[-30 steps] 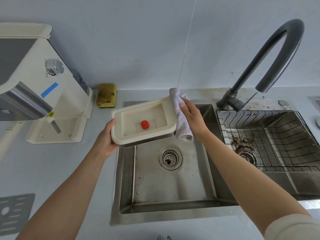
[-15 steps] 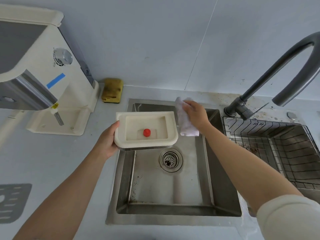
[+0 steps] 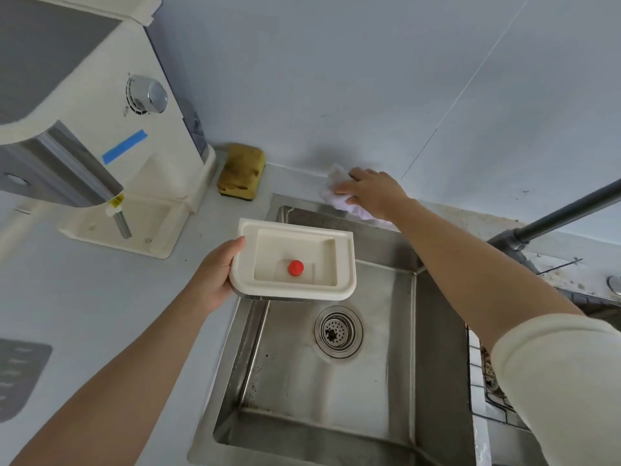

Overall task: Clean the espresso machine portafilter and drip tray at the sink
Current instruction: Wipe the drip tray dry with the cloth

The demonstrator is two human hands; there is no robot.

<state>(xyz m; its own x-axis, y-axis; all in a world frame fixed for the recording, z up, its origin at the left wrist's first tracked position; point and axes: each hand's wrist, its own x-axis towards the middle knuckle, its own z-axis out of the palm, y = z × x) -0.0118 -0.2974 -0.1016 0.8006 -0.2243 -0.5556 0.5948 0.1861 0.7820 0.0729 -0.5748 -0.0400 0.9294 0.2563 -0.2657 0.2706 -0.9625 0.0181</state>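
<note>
Stainless steel sink [image 3: 396, 331] is lying under the cream drip tray [image 3: 295, 230], which the left hand [image 3: 215, 274] is gripping by one edge above the sink's back-left corner. The right hand [image 3: 376, 193] is resting on a white cloth [image 3: 332, 200] at the sink's back rim, grip unclear.

A single view is given, taken by a wide-angle camera worn on the head. The sink [image 3: 433, 331] and the surface [image 3: 100, 297] along its left edge are looked at forward and steeply downward, with the wall [image 3: 336, 79] taken in at the top. The left hand [image 3: 215, 274] and right hand [image 3: 373, 193] are seen at close range, the forearms entering from below.
</note>
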